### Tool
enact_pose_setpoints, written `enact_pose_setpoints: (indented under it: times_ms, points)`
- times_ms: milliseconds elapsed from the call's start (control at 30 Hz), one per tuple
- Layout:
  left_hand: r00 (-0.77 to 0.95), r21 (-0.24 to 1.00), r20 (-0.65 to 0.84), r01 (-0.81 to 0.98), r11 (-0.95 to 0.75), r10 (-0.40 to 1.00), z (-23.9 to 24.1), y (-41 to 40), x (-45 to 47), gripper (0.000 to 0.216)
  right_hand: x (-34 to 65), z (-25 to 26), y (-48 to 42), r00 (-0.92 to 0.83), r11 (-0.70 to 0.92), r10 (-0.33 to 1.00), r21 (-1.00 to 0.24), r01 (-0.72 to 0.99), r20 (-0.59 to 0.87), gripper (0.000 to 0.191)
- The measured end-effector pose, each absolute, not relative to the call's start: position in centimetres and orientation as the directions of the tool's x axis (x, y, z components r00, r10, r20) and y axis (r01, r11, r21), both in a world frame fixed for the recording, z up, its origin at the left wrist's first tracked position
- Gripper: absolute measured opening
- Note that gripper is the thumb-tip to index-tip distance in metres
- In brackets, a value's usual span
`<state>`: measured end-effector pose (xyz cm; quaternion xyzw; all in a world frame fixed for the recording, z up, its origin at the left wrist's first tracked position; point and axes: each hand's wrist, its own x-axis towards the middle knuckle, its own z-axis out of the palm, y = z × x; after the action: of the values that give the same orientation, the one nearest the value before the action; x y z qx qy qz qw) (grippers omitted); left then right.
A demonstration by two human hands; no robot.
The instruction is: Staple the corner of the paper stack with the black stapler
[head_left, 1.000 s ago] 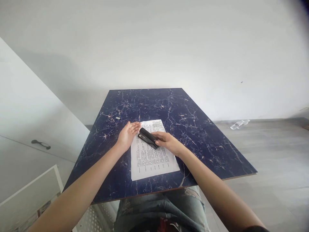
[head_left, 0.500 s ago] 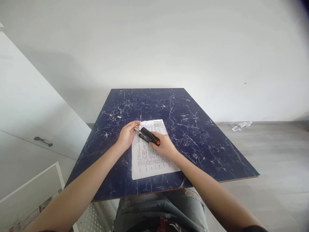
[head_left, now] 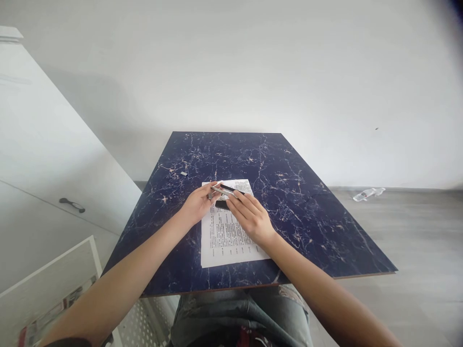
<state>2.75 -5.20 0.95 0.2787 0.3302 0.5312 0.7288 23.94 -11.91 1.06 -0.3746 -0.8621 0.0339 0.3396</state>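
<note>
My right hand (head_left: 254,219) is wrapped around a black stapler (head_left: 222,205), which is now turned so that a silver metal strip shows along it. At the stapler's front end, the fingers of my left hand (head_left: 197,204) close around the metal tip; exactly what they pinch there is partly hidden. Both hands are above a printed sheet of paper (head_left: 231,243), which lies near the front of the table. The paper's upper part is partly covered by the hands and the stapler.
A dark blue marbled table (head_left: 311,226) stands against a white wall. Left of the paper's top lies a small pale piece (head_left: 184,173). A white cabinet with a dark handle (head_left: 72,205) is at the left. On the floor at right lies a clear plastic bottle (head_left: 368,194).
My right hand has rolled over with the stapler, so its back faces up and the metal strip shows. The left fingers have moved onto the stapler's front end. The view has shifted slightly.
</note>
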Motion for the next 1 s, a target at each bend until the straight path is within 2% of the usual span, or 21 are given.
enact_pose_setpoints:
  times_ms: [100, 167, 233, 267, 333, 367, 433, 567, 833, 933, 1000]
  points:
    - [0.160, 0.815, -0.203, -0.520, 0.257, 0.966, 0.3, -4.7, 2.2, 0.018, 24.2, 0.4, -11.2, -0.313, 0.657, 0.691, -0.384, 0.649, 0.652, 0.052]
    - [0.048, 0.872, -0.205, -0.444, 0.205, 0.978, 0.3, -3.8, 0.8, 0.018, 24.5, 0.3, -10.8, -0.139, 0.572, 0.747, -0.523, 0.632, 0.650, 0.050]
    - [-0.104, 0.973, -0.075, -0.224, 0.050, 0.992, 0.6, -2.6, -1.5, 0.013, 24.9, 0.2, -10.4, -0.019, 0.450, 0.849, -0.702, 0.553, 0.529, 0.045]
    - [-0.179, 0.997, 0.071, -0.010, -0.074, 0.981, 0.9, -1.8, -2.9, 0.012, 25.1, 0.2, -10.2, -0.005, 0.385, 0.897, -0.775, 0.501, 0.442, 0.042]
    - [-0.170, 0.877, 0.326, 0.421, -0.230, 0.930, 1.3, -0.4, -5.8, 0.012, 25.4, 0.0, -9.8, -0.037, 0.286, 0.954, -0.862, 0.418, 0.299, 0.041]
    - [-0.147, 0.794, 0.384, 0.557, -0.244, 0.912, 1.4, 0.3, -7.0, 0.017, 25.5, -0.1, -9.6, -0.057, 0.261, 0.964, -0.882, 0.393, 0.260, 0.043]
    - [-0.095, 0.677, 0.373, 0.708, -0.201, 0.923, 1.1, 1.5, -8.8, 0.027, 25.7, -0.3, -9.2, -0.076, 0.240, 0.971, -0.900, 0.363, 0.228, 0.047]
    - [-0.054, 0.591, 0.290, 0.796, -0.135, 0.956, -0.1, 2.4, -9.1, 0.032, 25.9, -0.4, -8.9, -0.066, 0.205, 0.979, -0.910, 0.361, 0.194, 0.048]
    - [-0.063, 0.593, 0.279, 0.796, -0.120, 0.958, 0.0, 1.9, -8.1, 0.016, 25.9, -0.4, -8.7, -0.072, 0.212, 0.977, -0.892, 0.399, 0.200, 0.043]
    - [-0.088, 0.654, 0.268, 0.747, -0.114, 0.959, 0.7, 1.8, -7.6, 0.012, 26.1, 0.0, -8.7, -0.093, 0.220, 0.976, -0.872, 0.438, 0.199, 0.037]
    - [-0.120, 0.785, 0.274, 0.601, -0.150, 0.954, 1.6, 1.2, -6.2, 0.008, 26.1, 0.9, -9.0, -0.047, 0.281, 0.954, -0.830, 0.481, 0.296, 0.034]
